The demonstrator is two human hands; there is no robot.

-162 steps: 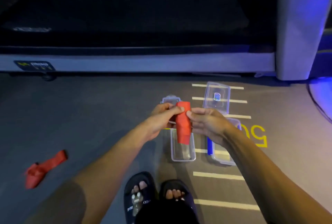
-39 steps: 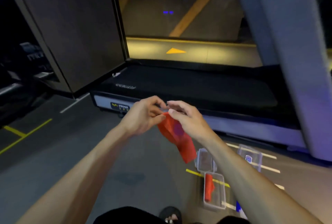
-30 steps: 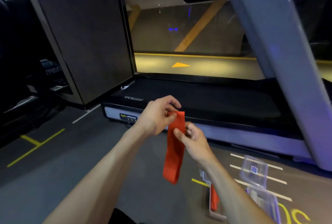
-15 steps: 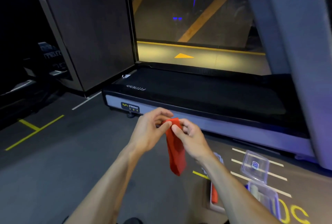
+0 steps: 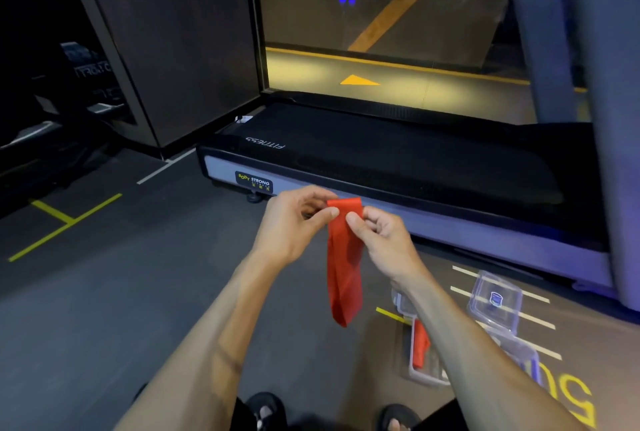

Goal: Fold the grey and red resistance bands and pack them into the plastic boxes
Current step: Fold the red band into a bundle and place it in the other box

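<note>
A red resistance band [image 5: 346, 264] hangs doubled over in front of me, its top edge level with my fingers. My left hand [image 5: 294, 223] pinches its upper left corner between thumb and fingers. My right hand [image 5: 381, 236] pinches the upper right edge. Below on the floor a clear plastic box [image 5: 420, 373] holds another folded red band [image 5: 420, 344], partly hidden by my right forearm. A second clear box [image 5: 526, 358] lies to its right with its open lid [image 5: 495, 299] beyond it. No grey band shows.
A treadmill deck [image 5: 398, 157] runs across just beyond my hands, its upright post [image 5: 609, 119] at the right. A dark panel [image 5: 173, 43] stands at the left. Yellow and white floor lines mark the grey floor; my sandalled feet [image 5: 266, 411] are at the bottom.
The hanging red band was first opened out long, then folded shorter. My hands have dropped slightly and shifted their pinch along its top edge; the view tilted down.
</note>
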